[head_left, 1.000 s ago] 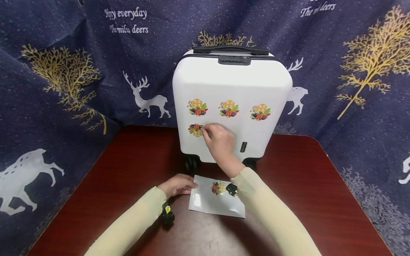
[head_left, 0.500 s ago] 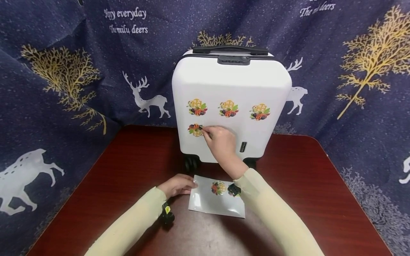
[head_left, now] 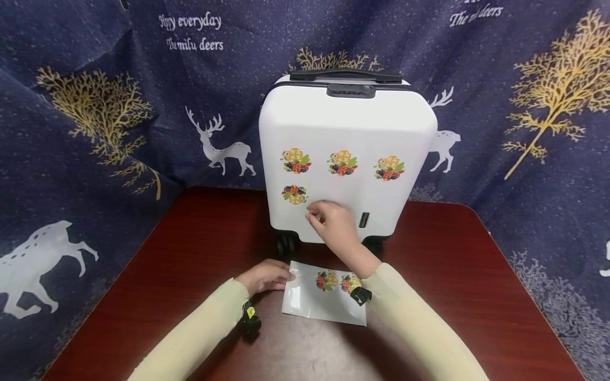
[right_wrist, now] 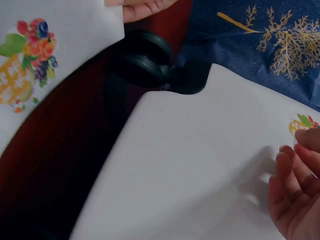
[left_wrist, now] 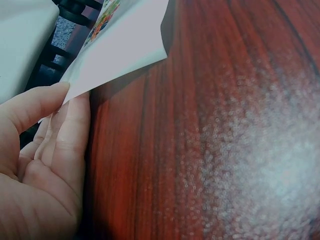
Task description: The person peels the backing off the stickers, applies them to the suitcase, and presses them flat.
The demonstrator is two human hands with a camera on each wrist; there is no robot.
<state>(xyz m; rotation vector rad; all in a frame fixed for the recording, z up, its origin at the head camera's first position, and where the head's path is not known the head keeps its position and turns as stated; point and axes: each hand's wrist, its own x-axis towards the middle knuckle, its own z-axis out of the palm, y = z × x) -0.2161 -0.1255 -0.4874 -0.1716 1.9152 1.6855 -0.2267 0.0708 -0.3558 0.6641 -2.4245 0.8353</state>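
A white suitcase (head_left: 348, 114) stands upright, with three fruit stickers in a row across its front. Below the leftmost one sits another fruit sticker (head_left: 294, 194), upside down compared with the row. My right hand (head_left: 335, 225) is just right of and below this sticker, fingers loosely bent and nothing visible in them; the right wrist view shows the fingertips (right_wrist: 285, 150) close to the suitcase front. Between thumb and fingers, my left hand (head_left: 267, 276) pinches the left edge of a glossy sticker sheet (head_left: 319, 307). Two fruit stickers show on that sheet. In the left wrist view its near corner is raised.
The dark red table (head_left: 214, 227) carries the suitcase on its black wheels (head_left: 285, 242). A small black brand plate (head_left: 364, 219) is low on the suitcase front. Behind hangs a blue cloth (head_left: 248, 63) printed with deer and trees.
My right hand has let go of the lower sticker's right edge and moved down and slightly right. That sticker stays on the suitcase, now fully in view. The left hand keeps its pinch.
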